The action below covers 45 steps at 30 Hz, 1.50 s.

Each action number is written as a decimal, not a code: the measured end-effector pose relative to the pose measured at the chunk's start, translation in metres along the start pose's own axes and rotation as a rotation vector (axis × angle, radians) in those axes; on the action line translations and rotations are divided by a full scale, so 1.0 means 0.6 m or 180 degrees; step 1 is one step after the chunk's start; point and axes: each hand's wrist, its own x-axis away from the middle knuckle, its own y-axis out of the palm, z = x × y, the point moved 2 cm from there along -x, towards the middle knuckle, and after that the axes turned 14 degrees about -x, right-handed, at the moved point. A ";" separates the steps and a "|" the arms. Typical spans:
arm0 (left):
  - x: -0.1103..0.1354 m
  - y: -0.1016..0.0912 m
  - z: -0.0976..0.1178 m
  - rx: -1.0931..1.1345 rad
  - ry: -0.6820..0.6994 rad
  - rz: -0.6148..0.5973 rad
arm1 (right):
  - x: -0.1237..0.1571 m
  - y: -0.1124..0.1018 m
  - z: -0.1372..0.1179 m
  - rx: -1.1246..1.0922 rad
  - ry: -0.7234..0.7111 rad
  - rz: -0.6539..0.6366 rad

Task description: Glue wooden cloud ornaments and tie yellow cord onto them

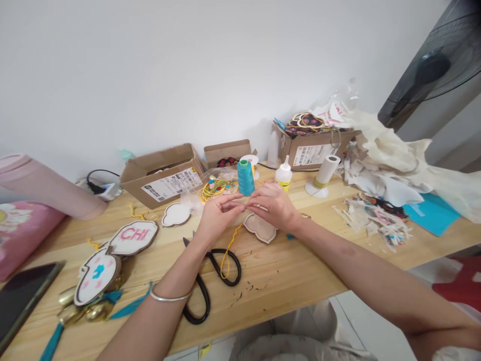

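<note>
My left hand (221, 213) and my right hand (273, 203) meet over the middle of the table, fingertips pinched close together. What lies between the fingers is too small to make out. Just below my right hand is a beige cloud-shaped piece (261, 228) with a dark edge, partly covered by the hand. A yellow cord (230, 246) trails from beside it across black-handled scissors (224, 281), which lie partly behind my left forearm. Behind the fingers stand a teal thread cone (246, 178) and a white glue bottle (283, 175).
Cardboard boxes (165, 175) line the wall. Finished-looking embroidered pieces (134, 238) with teal tassels (130, 304) and a phone (28, 296) lie left. To the right are a white spool (326, 173), fabric scraps (376, 220), a blue sheet (432, 213) and crumpled cloth (398, 145).
</note>
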 end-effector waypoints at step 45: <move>0.005 0.010 0.007 0.0236 -0.0121 -0.0026 | 0.006 0.003 0.001 -0.0998 0.0360 0.0455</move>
